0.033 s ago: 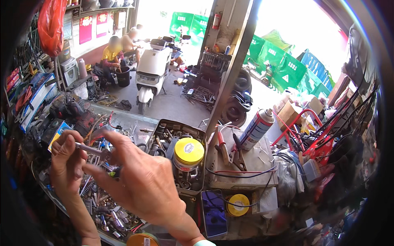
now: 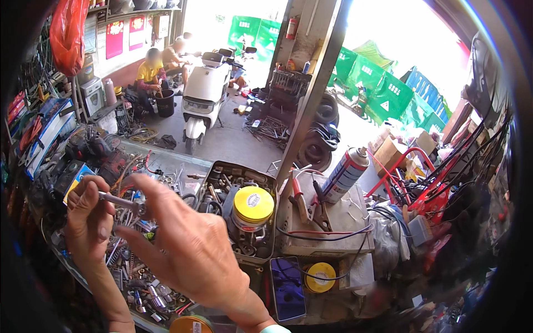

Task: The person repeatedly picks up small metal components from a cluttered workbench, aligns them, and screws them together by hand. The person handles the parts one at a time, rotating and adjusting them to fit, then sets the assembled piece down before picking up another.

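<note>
My left hand (image 2: 88, 213) is closed, pinching one end of a slim metal rod-shaped part (image 2: 118, 201) between thumb and fingers. Its thicker end reaches toward my right hand (image 2: 191, 238), whose thumb and forefinger are spread around that end. Whether the right hand's hidden fingers touch the part cannot be made out. Beneath both hands lies a heap of small metal parts, springs and fittings (image 2: 158, 299) on the bench. Just right of my right hand, a yellow-lidded round tub (image 2: 254, 204) sits on an open metal box (image 2: 265, 260) of tools and sockets.
A spray can (image 2: 347, 175) and red-handled pliers (image 2: 300, 194) rest on a grey case (image 2: 316, 244). Nearer are a phone (image 2: 288, 294) and another yellow-lidded tub (image 2: 320, 277). Beyond the bench stand a white scooter (image 2: 205, 89), a metal post (image 2: 316, 83) and a seated person in yellow (image 2: 149, 74).
The whole view has shifted very slightly. Both hands and the metal part keep nearly the same pose.
</note>
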`<action>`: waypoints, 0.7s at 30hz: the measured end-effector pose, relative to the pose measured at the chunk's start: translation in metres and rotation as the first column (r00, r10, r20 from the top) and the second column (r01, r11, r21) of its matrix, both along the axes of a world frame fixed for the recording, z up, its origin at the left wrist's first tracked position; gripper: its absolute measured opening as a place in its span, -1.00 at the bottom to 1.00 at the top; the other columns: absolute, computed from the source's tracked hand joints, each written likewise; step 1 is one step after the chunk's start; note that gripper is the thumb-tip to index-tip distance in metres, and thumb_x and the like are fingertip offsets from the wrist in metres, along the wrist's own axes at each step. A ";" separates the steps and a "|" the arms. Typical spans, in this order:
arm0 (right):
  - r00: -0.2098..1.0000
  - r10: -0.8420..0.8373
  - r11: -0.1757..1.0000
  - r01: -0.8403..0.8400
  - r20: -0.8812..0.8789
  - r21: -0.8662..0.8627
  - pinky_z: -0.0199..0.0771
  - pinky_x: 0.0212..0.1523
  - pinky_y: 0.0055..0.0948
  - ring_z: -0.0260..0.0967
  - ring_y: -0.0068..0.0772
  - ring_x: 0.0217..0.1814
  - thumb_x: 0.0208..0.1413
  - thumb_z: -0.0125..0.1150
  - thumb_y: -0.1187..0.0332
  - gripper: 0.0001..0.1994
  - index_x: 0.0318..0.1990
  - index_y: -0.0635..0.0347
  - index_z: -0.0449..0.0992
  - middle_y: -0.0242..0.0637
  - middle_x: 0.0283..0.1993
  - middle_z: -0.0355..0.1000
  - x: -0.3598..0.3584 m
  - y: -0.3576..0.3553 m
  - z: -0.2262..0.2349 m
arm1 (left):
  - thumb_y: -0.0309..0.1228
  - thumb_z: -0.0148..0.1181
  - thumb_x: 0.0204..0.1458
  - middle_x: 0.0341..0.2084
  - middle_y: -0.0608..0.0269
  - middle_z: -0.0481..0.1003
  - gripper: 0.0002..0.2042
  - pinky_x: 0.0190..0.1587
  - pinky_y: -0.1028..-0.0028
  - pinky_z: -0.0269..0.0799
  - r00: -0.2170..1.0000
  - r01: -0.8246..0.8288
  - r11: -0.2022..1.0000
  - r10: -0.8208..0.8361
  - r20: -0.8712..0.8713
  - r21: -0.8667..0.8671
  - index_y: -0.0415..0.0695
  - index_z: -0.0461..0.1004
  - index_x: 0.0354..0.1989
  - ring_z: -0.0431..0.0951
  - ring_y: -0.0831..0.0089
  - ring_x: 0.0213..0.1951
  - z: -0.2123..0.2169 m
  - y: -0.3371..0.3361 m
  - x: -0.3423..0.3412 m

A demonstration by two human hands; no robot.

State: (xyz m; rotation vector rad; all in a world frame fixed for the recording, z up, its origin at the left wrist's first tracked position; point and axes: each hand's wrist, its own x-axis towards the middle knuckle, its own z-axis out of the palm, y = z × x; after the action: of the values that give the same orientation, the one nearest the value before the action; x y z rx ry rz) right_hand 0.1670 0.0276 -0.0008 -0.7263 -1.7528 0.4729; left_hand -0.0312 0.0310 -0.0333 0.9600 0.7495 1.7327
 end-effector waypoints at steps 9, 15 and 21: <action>0.995 0.024 0.999 -0.026 0.098 0.022 0.30 -0.64 -0.36 0.41 -0.22 -0.57 0.05 0.29 0.35 -0.80 -0.32 0.24 0.40 -0.22 -0.52 0.38 0.002 0.001 -0.009 | -0.29 0.13 0.16 -0.71 0.22 0.46 -0.75 -0.89 0.74 0.01 0.994 0.032 0.993 -0.020 -0.104 0.113 -0.28 0.36 -0.32 0.22 0.69 -0.91 -0.001 -0.003 -0.003; 1.000 0.018 0.997 -0.020 0.026 0.075 0.37 -0.63 -0.39 0.49 -0.27 -0.41 0.02 0.29 0.37 -0.62 -0.03 0.30 0.35 -0.18 -0.29 0.47 -0.005 0.004 -0.008 | -0.26 0.06 0.21 -0.75 0.27 0.40 -0.74 -0.88 0.72 -0.09 0.985 -0.138 0.990 0.142 -0.094 0.040 -0.24 0.35 -0.31 0.11 0.73 -0.92 -0.006 0.001 -0.004; 0.986 0.063 0.998 -0.067 0.156 0.019 0.34 -0.65 -0.40 0.46 -0.23 -0.48 0.03 0.27 0.39 -0.66 -0.08 0.32 0.36 -0.15 -0.36 0.44 -0.003 0.004 -0.017 | -0.35 0.01 0.20 -0.52 0.19 0.49 -0.78 -0.83 0.77 -0.08 0.899 -0.172 0.964 0.239 -0.368 0.205 -0.29 0.38 -0.17 0.16 0.76 -0.84 -0.023 -0.001 -0.025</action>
State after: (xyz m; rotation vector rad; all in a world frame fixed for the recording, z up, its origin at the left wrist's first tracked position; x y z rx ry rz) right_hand 0.1641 0.0314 -0.0181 -0.7059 -1.9297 0.4481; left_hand -0.0561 0.0301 -0.0562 1.4134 1.0020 1.8308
